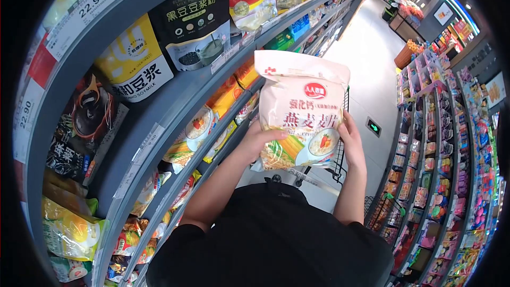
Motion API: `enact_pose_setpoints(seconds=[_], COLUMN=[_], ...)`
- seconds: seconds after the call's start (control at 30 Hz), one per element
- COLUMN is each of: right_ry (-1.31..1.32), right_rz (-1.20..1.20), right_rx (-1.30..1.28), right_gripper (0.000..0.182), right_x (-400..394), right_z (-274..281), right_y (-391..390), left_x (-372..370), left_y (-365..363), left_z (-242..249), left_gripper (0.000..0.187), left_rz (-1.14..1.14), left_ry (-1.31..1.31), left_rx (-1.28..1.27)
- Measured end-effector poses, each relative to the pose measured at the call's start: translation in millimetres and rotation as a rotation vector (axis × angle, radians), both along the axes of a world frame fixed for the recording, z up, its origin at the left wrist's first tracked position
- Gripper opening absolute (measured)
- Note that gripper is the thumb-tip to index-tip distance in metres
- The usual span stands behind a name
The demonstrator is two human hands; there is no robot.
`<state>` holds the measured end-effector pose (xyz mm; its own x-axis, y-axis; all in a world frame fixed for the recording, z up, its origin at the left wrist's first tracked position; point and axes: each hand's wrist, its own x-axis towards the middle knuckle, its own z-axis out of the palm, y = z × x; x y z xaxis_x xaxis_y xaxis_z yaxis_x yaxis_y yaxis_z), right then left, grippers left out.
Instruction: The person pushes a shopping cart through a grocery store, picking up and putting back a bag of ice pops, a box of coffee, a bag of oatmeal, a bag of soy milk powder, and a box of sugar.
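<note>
Just off twelve o'clock from the person's black shirt [271, 234], a pale pink bag [305, 106] with red and brown lettering is held up, its printed front facing the camera. The left hand [258, 142] grasps it at the bag's eight o'clock, thumb lying across the front; the right hand [351, 141] grips its edge at four o'clock. A bowl with strawberries is pictured low on the bag.

Around the view's centre, a yellow-and-white soymilk pouch [135, 58] stands on a grey shelf [133, 127] at ten o'clock, a black soy milk powder pouch [191, 32] at eleven. A green arrow marker [374, 127] lies on the floor [366, 48] at three o'clock, and a wire basket [382, 215] sits at four.
</note>
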<state>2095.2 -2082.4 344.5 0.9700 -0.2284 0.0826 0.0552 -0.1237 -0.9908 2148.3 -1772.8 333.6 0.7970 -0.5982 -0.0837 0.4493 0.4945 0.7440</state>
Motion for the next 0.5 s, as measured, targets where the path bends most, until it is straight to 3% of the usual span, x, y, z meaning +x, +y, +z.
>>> enact_pose_setpoints(seconds=[0.07,0.1,0.13,0.17,0.2,0.23,0.27,0.3,0.37,0.47,0.5], right_ry=[0.076,0.016,-0.046,-0.051,-0.465,0.162,-0.042,-0.043,-0.061,-0.064,-0.052], right_rz=[-0.065,-0.05,-0.033,-0.037,-0.193,0.522,0.874,0.862,0.678,0.455,0.4], right_rx=[0.071,0.334,0.599,0.604,1.006,0.961,1.186,1.192,1.16,1.095,1.075], right_gripper=[0.069,0.065,0.062,0.062,0.056,0.051,0.049,0.049,0.049,0.049,0.049], right_x=[19.3,34.1,53.5,113.3,144.9,108.3,108.1,104.4,104.1,108.0,88.3], right_z=[0.1,-10.2,-24.9,-91.7,-171.3,-101.7,-79.8,-88.4,-102.4,-122.3,-134.4], right_y=[24.8,36.7,40.3,3.3,-0.4,27.9,71.6,68.1,55.2,47.2,37.9], left_x=[-10.1,-18.9,-35.2,-52.1,-71.0,-84.5,-93.5,-90.4,-79.9,-79.7,-81.0], left_y=[-2.8,-6.4,-6.3,-9.4,-20.8,-30.1,-36.4,-41.8,-51.1,-39.4,-36.6], left_z=[19.6,30.2,54.3,80.8,76.9,77.2,77.2,62.5,22.4,23.6,21.3], left_gripper=[0.066,0.07,0.077,0.089,0.096,0.093,0.091,0.091,0.083,0.077,0.085], left_rz=[0.024,-0.036,-0.026,-0.105,0.006,0.007,0.003,-0.01,-0.198,-0.205,-0.196], left_ry=[-0.345,-0.44,-0.69,-0.861,-1.094,-1.292,-1.487,-1.483,-1.718,-1.715,-1.668], left_rx=[0.185,0.151,0.355,0.454,0.501,0.615,0.726,0.721,0.676,0.79,0.779])
